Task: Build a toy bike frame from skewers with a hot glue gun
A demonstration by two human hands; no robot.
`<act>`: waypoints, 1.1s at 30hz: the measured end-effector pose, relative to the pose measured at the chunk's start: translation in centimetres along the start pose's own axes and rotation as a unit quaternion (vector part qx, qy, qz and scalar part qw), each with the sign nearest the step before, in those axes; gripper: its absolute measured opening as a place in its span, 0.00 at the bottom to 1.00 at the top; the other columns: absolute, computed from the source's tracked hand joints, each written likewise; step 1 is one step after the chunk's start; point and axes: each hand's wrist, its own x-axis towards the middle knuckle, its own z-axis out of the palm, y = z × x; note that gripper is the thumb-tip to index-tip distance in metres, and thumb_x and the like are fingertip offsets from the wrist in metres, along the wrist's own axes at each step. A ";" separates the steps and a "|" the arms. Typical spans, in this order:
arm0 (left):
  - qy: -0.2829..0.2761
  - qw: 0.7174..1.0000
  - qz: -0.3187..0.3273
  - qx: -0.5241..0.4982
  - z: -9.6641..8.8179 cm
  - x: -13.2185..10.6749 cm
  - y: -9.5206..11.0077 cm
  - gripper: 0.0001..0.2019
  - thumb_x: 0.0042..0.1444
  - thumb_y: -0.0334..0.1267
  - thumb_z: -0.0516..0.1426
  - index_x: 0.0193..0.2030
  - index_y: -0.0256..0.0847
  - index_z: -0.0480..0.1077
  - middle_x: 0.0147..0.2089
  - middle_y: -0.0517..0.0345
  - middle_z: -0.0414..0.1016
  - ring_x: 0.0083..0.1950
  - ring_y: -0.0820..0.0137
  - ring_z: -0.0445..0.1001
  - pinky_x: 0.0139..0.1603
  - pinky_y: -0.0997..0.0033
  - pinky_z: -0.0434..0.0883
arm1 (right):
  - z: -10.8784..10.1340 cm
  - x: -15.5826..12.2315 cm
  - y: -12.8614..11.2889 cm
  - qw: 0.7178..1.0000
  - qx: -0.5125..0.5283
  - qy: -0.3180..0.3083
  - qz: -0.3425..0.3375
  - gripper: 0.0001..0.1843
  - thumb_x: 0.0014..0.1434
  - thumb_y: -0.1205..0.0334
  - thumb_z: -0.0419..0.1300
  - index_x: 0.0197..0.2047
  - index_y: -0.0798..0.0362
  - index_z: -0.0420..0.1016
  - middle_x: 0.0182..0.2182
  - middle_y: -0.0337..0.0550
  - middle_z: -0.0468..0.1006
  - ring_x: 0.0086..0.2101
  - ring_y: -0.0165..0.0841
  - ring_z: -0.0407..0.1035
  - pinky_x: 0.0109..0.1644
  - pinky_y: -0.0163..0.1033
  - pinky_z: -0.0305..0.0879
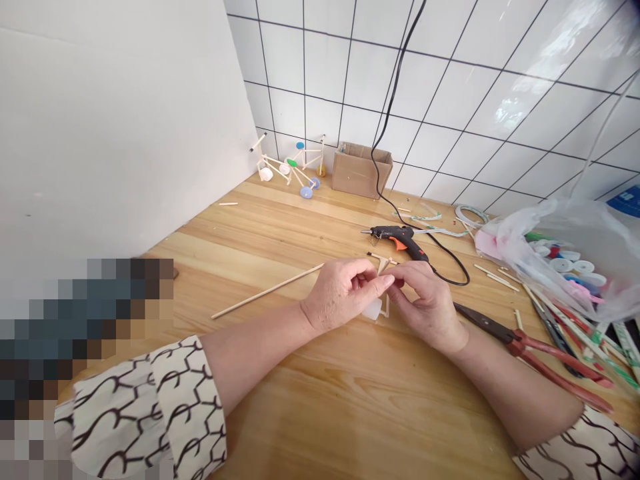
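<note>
My left hand (340, 293) is closed, its thumb and fingers pinched at a small bicycle model made of wooden sticks (385, 308). From the other side my right hand (427, 303) closes its fingertips on the same model, and the two thumbs nearly meet. Below the left fingers a white bottle cap (371, 309) shows as a wheel. One dark-tipped crossbar (376, 256) sticks out beyond the hands. My fingers hide much of the frame. Left of the hands a long thin wooden stick (267, 291) lies on the table.
Behind my hands lies a black glue gun (395, 239) with its cord. Red-handled pliers (520, 343) rest beside my right forearm. A plastic bag of bottle caps (565, 260) stands at right. Finished stick bicycles (293, 163) and a cardboard box (361, 172) sit by the tiled wall.
</note>
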 end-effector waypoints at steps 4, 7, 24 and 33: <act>0.007 1.000 0.005 0.014 0.1 0.0 -0.1 0.14 0.56 0.40 0.57 0.22 0.38 0.66 0.19 0.65 0.64 0.21 0.79 0.59 0.23 0.79 0.60 | 0.0 0.1 0.0 1.000 -0.006 -0.004 0.000 0.06 0.61 0.68 0.54 0.37 0.51 0.72 0.26 0.40 0.75 0.29 0.33 0.69 0.36 0.41 0.65; 0.004 1.000 -0.002 0.012 0.1 0.0 -0.2 0.14 0.56 0.41 0.57 0.22 0.37 0.66 0.19 0.66 0.62 0.22 0.78 0.59 0.22 0.79 0.59 | -0.1 0.1 -0.1 1.000 -0.003 -0.009 0.004 0.05 0.60 0.68 0.55 0.37 0.51 0.71 0.26 0.40 0.75 0.29 0.33 0.69 0.37 0.41 0.64; -0.012 1.000 -0.023 -0.012 0.2 0.0 -0.4 0.15 0.56 0.43 0.57 0.22 0.36 0.68 0.19 0.66 0.60 0.22 0.78 0.58 0.24 0.78 0.58 | 0.0 0.1 0.1 1.000 0.004 -0.002 -0.003 0.05 0.60 0.70 0.56 0.36 0.52 0.71 0.27 0.41 0.74 0.29 0.33 0.68 0.37 0.41 0.64; 0.006 1.000 -0.030 0.000 -0.4 0.3 -0.4 0.18 0.61 0.43 0.51 0.22 0.37 0.65 0.18 0.67 0.57 0.22 0.78 0.56 0.24 0.77 0.56 | 0.2 0.1 0.3 1.000 -0.002 0.003 -0.004 0.04 0.59 0.70 0.57 0.37 0.52 0.71 0.27 0.41 0.75 0.30 0.32 0.69 0.37 0.40 0.63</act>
